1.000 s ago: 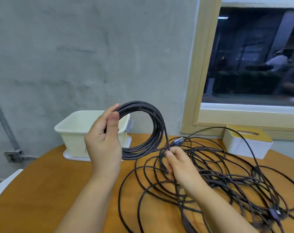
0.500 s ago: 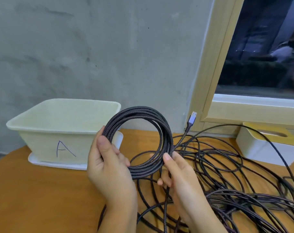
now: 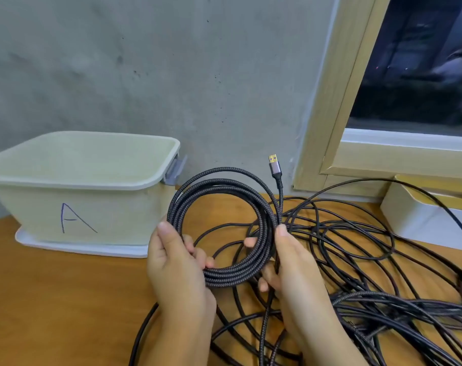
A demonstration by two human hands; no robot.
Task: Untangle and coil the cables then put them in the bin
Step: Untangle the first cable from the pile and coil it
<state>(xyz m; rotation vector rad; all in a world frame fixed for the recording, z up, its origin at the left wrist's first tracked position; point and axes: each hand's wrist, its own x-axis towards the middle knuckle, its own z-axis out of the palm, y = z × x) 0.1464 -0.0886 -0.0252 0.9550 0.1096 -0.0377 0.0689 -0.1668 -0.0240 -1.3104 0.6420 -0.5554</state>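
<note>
Braided coil [image 3: 224,228] now hangs gripped by your left hand [image 3: 177,262] and right hand [image 3: 290,262], plug [image 3: 274,166] newly freed upward, so the bin [image 3: 74,180] beside it comes next.

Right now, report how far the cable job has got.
Done: one braided cable is wound into a coil, its USB plug sticking up. In hand: the left hand and right hand both grip that coil. Left: the bin marked A shows no cable inside, and a tangle of cables lies on the table.
</note>
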